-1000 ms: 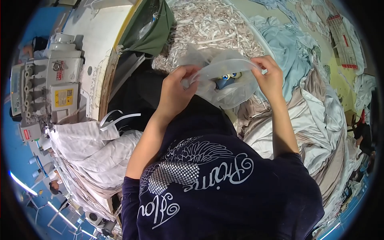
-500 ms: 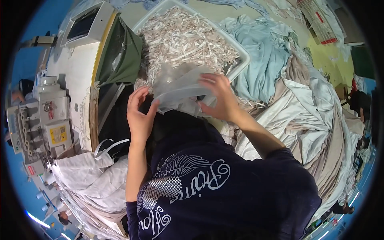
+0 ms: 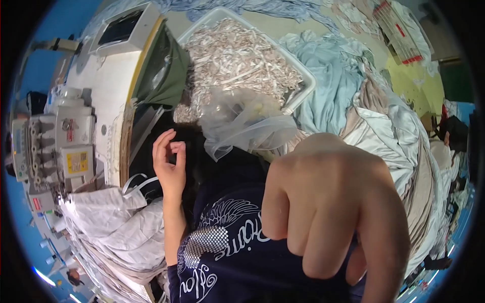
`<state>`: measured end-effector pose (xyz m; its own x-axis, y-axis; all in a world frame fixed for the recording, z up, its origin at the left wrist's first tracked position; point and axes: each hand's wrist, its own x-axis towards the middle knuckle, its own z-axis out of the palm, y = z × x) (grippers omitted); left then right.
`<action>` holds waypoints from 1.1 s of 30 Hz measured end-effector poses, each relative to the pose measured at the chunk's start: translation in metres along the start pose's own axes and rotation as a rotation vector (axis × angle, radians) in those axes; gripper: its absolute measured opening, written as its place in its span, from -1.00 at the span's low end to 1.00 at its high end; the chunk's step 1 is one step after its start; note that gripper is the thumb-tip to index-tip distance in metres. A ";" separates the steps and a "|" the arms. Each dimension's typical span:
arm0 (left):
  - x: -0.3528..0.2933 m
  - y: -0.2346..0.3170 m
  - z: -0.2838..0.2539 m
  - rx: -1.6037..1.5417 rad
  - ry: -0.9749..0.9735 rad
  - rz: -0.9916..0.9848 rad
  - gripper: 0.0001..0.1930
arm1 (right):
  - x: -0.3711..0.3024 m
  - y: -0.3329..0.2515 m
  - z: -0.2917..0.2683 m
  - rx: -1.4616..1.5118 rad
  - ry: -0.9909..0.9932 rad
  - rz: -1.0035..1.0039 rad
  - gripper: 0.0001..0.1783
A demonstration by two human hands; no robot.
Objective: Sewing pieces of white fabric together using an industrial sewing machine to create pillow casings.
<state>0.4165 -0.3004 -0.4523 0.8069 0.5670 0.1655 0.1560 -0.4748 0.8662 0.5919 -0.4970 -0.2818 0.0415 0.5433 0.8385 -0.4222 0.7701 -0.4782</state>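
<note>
A crumpled translucent plastic bag (image 3: 252, 134) lies across my lap and the front of the large bin, touched by neither hand. My left hand (image 3: 171, 169) is raised at the left of the bag, fingers loosely bent and thumb apart, with nothing in it. Very near the camera, my right hand (image 3: 328, 197) fills the lower right, its back upward. Three of its fingers curl down, while the index finger runs past the lower edge. Nothing shows in that hand; its palm side is hidden. Beyond the bag, the pale bin (image 3: 308, 78) holds many narrow beige and white fabric strips (image 3: 237, 55).
At the left stand a sewing machine (image 3: 76, 134) and a white worktable (image 3: 108, 106) with a green cloth pouch (image 3: 169, 70) at its edge. Light blue fabric (image 3: 326, 76) and silvery cloth (image 3: 389, 141) heap on the right. Pale cloth (image 3: 101, 222) lies lower left.
Both hands have come away from the plastic bag, which has sagged onto my lap. My right hand has risen close to the camera; my left has shifted slightly down and left.
</note>
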 end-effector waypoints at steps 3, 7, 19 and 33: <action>-0.009 -0.007 -0.007 -0.029 0.023 -0.036 -0.68 | -0.006 0.004 0.004 -0.008 0.004 0.020 -0.87; -0.022 -0.017 -0.017 -0.035 0.051 -0.066 -0.68 | -0.025 0.008 0.009 -0.106 0.152 0.020 -0.87; -0.040 -0.017 -0.034 0.053 0.150 -0.021 -0.73 | -0.113 -0.059 -0.037 -0.530 0.642 0.036 -0.80; -0.050 0.015 -0.067 0.442 0.278 0.233 -0.79 | -0.268 0.155 -0.087 -1.175 0.101 1.550 -0.29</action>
<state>0.3405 -0.2906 -0.4163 0.6776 0.5412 0.4979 0.2635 -0.8108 0.5227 0.5938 -0.4938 -0.6032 0.3490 0.8434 -0.4085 0.5783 -0.5369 -0.6142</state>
